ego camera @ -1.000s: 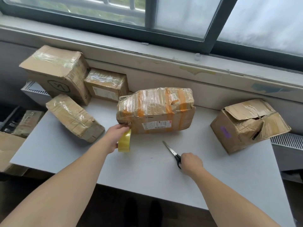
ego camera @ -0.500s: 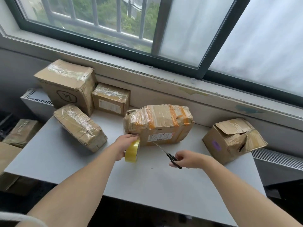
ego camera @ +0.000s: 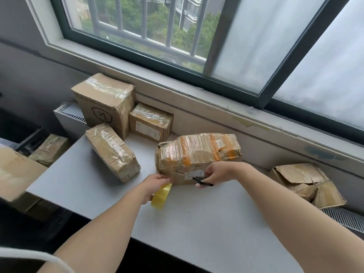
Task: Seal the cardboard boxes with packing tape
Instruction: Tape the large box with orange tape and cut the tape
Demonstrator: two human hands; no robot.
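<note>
Tape roll (ego camera: 161,196) first: a light, stiff yellow ring. The left hand (ego camera: 155,181) grips it with fingers curled over its upper rim, low against the near-left corner of the middle box (ego camera: 197,152). That box sits on the grey table (ego camera: 197,223) just under the window ledge, bulging and wrapped in glossy clear and orange tape. I would judge it soft-walled and slippery on top, best steadied by its firmer lower edge or corners. The right hand (ego camera: 216,173) is closed round black scissors (ego camera: 202,181), held against the box's front face by the label; I cannot tell whether the blades are apart. Any strip between roll and box is too faint to make out. The widest stretch of tabletop shows on the near side, between the box and the front edge. To the left a long taped box (ego camera: 112,152) lies near; to the right a crumpled box (ego camera: 303,182) with loose flaps sits well apart at the table's far corner — likely one yet to be sealed.
</note>
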